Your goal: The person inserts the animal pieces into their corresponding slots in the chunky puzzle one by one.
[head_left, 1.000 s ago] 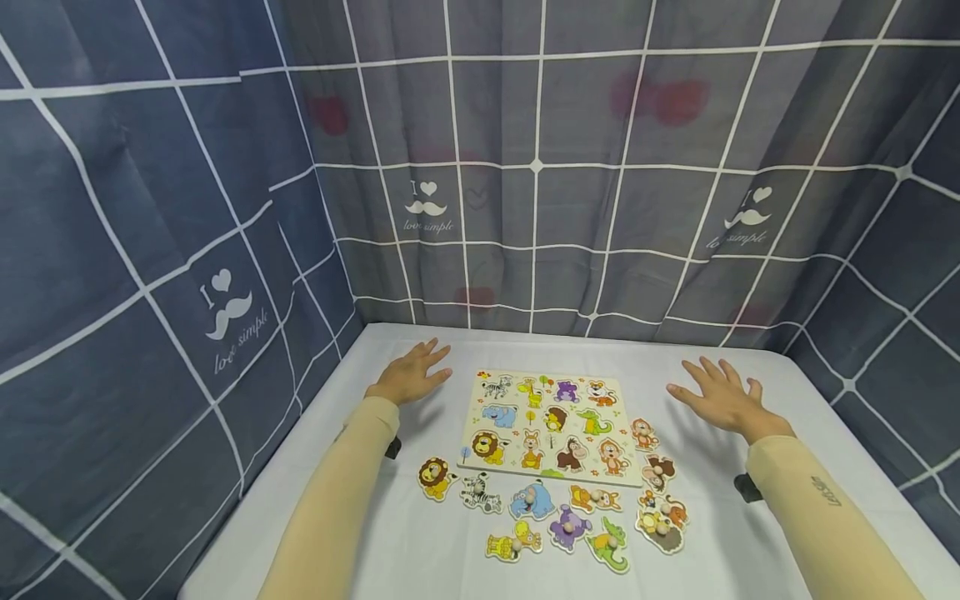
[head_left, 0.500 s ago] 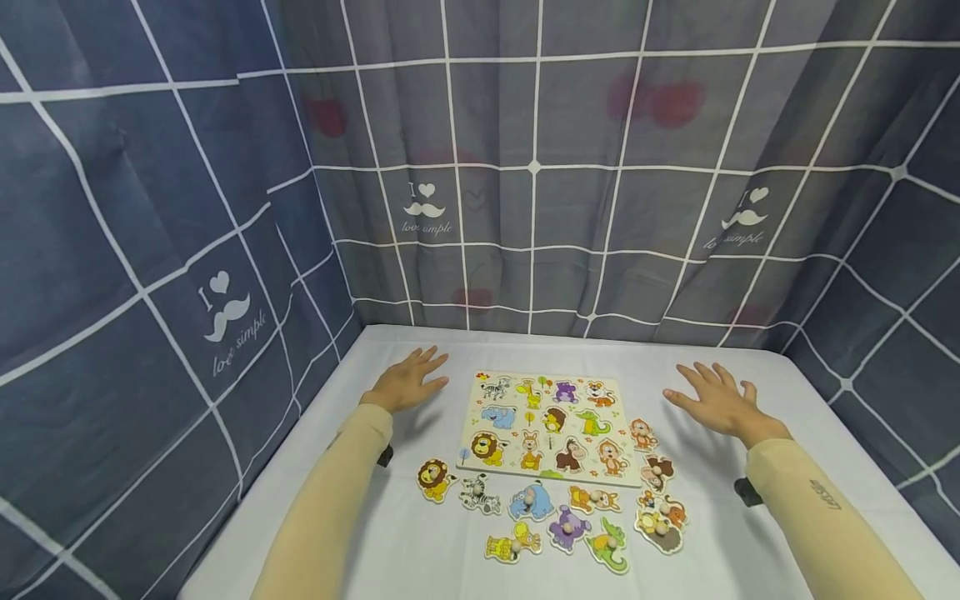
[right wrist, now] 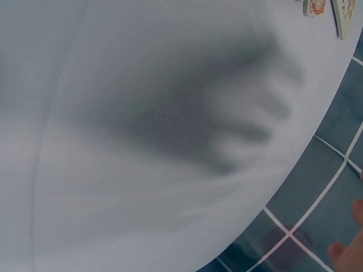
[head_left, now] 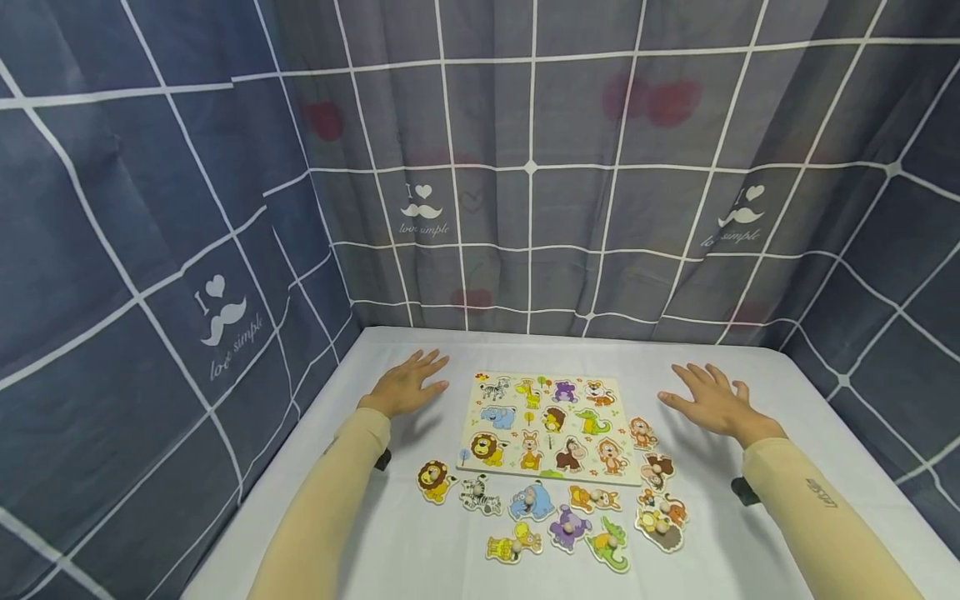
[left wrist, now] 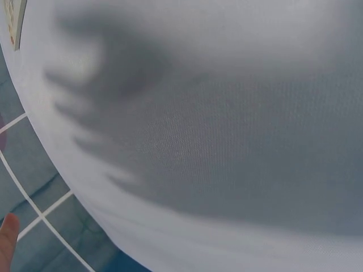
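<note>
My left hand [head_left: 405, 385] hovers left of a wooden animal puzzle board [head_left: 468, 442], fingers spread and holding nothing. On the board's other side my right hand [head_left: 716, 403] is likewise raised with spread fingers, its shadow on the cloth. Loose knobbed pieces lie around the board's front and right: a lion [head_left: 434, 482], a zebra [head_left: 480, 495], an elephant [head_left: 532, 502], a kangaroo [head_left: 581, 497], a giraffe [head_left: 501, 547], a purple hippo [head_left: 564, 533] and a crocodile [head_left: 615, 557]. Nearest the right hand is a monkey piece [head_left: 642, 433].
A brown ape piece [head_left: 663, 467] lies right of the board, with a hedgehog piece [head_left: 666, 537] overlapping an orange one [head_left: 677, 510] in front of it. White cloth covers the table [head_left: 420, 567]. Dark gridded curtains [head_left: 495, 208] enclose its back and sides.
Both hands have shifted slightly, the left one down a little and the right one a little to the left. The board and pieces stay where they were.
</note>
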Demonstrator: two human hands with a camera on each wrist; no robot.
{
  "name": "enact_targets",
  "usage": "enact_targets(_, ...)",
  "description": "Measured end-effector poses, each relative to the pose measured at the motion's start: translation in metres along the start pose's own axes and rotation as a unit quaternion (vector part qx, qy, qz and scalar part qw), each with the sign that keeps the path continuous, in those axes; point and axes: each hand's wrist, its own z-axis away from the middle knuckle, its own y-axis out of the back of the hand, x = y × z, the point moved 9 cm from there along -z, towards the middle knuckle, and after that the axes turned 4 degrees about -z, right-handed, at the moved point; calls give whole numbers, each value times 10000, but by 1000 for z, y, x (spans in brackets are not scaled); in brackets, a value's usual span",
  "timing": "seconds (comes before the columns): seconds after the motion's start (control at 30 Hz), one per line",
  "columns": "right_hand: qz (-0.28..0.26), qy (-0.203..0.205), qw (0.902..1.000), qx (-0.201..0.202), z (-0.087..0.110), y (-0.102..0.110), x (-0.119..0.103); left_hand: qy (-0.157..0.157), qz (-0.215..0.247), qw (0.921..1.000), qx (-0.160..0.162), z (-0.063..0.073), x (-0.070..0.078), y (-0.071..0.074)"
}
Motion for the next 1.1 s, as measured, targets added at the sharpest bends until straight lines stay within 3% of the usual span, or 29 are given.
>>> enact_targets(0.3, 0, 43, 10000, 11, 4, -4, 1, -46, 62, 9998, -165, 1, 6, -3)
enact_targets(1.1, -67, 74, 9999, -9, 8, -10, 2, -66, 165, 9998, -130, 0, 12, -8)
